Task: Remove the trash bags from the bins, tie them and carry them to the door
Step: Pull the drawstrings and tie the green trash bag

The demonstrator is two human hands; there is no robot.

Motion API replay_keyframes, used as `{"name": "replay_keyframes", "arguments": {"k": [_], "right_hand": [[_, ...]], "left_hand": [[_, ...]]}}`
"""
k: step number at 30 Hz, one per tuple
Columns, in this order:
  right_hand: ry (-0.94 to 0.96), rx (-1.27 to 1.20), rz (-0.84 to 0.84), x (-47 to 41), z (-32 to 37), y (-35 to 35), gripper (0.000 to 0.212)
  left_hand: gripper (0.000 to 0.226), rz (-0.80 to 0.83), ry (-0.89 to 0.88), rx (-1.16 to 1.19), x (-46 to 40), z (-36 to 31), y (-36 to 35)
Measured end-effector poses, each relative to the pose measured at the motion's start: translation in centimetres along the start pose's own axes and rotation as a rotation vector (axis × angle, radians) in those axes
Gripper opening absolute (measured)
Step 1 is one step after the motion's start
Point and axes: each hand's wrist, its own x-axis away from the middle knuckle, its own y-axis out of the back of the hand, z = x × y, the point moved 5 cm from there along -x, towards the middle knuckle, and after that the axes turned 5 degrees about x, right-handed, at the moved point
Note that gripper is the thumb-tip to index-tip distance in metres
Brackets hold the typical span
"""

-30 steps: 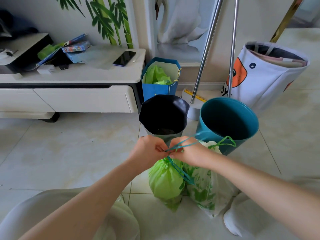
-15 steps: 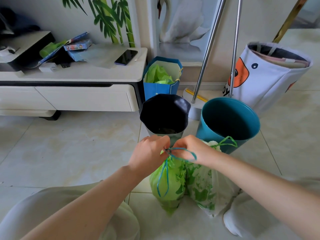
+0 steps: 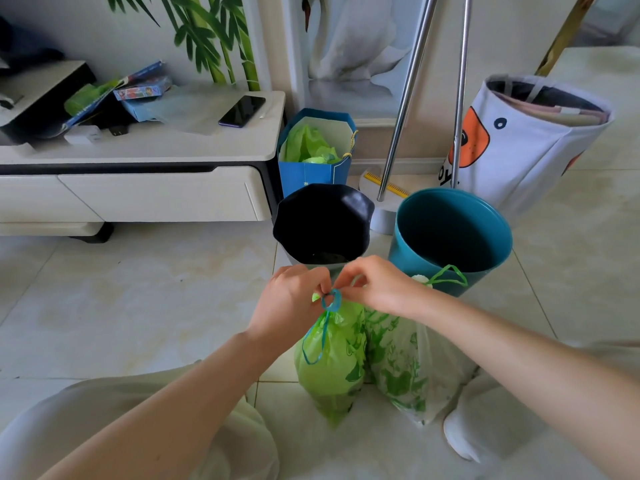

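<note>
my left hand (image 3: 289, 306) pinches the blue drawstring (image 3: 330, 301) at the neck of the solid green trash bag (image 3: 332, 362), which stands on the floor tiles just in front of the black bin (image 3: 323, 223). my right hand (image 3: 377, 287) pinches the same small loop from the other side. the leaf-print bag (image 3: 401, 365) touches it, its green string (image 3: 446, 277) loose. the teal bin (image 3: 450, 233) looks emptied too. i judge the knotting half done, carrying untouched.
</note>
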Motion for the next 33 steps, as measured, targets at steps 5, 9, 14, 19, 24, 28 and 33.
{"name": "replay_keyframes", "arguments": {"k": [5, 9, 14, 19, 24, 28, 33], "right_hand": [[0.033, -0.039, -0.062, -0.2, 0.7, 0.3, 0.003], [0.077, -0.054, -0.060, -0.1, 0.8, 0.4, 0.003], [0.182, 0.061, -0.057, 0.4, 1.6, 0.9, 0.012], [0.266, 0.888, -0.266, 1.0, 1.5, 2.9, 0.020], [-0.007, 0.426, -0.500, 0.7, -0.2, 8.0, 0.015], [-0.212, -0.738, -0.079, 1.0, -0.3, 6.8, 0.025], [-0.214, -1.150, 0.064, 1.1, -0.5, 6.9, 0.023]], "left_hand": [[0.020, -0.004, 0.209, 0.188, -0.5, 0.7, -0.1], [0.025, 0.032, 0.257, 0.244, -0.6, 0.8, -0.3], [0.019, 0.028, 0.277, 0.243, -0.7, 1.0, -0.1], [0.019, 0.043, 0.284, 0.205, -0.3, 1.1, -0.1], [0.018, 0.025, 0.301, 0.215, -0.3, 2.1, 0.1], [0.011, 0.105, 0.345, 0.308, -0.5, 2.7, 0.0], [0.007, 0.109, 0.495, 0.483, -0.9, 4.0, 1.1]]}}
